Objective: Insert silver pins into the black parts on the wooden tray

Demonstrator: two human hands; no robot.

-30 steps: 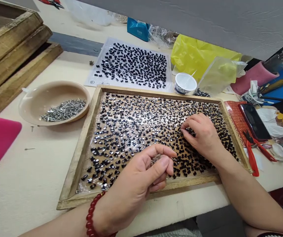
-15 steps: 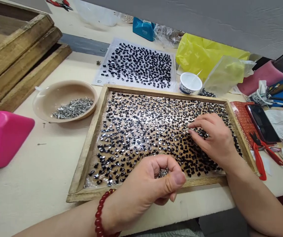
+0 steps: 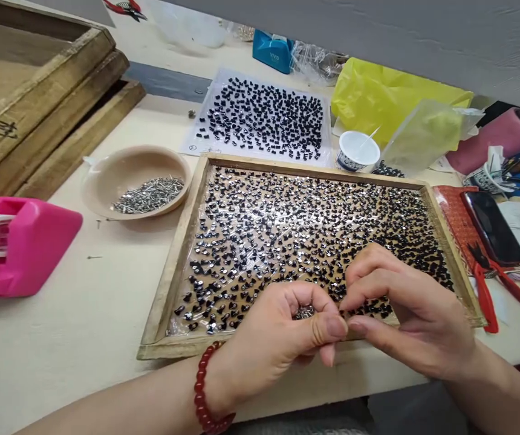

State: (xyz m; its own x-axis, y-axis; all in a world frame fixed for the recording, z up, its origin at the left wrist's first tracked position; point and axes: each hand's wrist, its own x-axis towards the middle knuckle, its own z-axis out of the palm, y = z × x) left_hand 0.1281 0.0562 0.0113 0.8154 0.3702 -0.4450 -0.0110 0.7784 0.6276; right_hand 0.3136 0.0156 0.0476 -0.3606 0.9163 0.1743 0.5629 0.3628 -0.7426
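My left hand [image 3: 287,332], with a red bead bracelet [image 3: 201,386] at its wrist, is curled around small metal pins [image 3: 304,312], thumb pressed to the forefinger. Close by, the thumb and forefinger of my right hand [image 3: 405,308] meet at the left thumb tip. Whatever lies between those right fingertips is too small to make out. Both hands are over the near edge of a shallow wooden tray [image 3: 155,320]. Many small black pieces [image 3: 260,241] with shiny spots lie spread inside it.
A beige bowl [image 3: 101,187] of metal pins stands left of the tray, near a pink tape dispenser [image 3: 46,241]. Behind lies a sheet [image 3: 205,130] of black pieces beside a white cup [image 3: 358,151]. Red-handled pliers [image 3: 484,296] and a phone [image 3: 496,226] lie at right. Wooden trays [image 3: 60,78] are stacked at left.
My right hand has come from over the tray's right side down and toward me, to the left hand's fingertips. The left hand keeps its curl around the pins. The view has shifted slightly.
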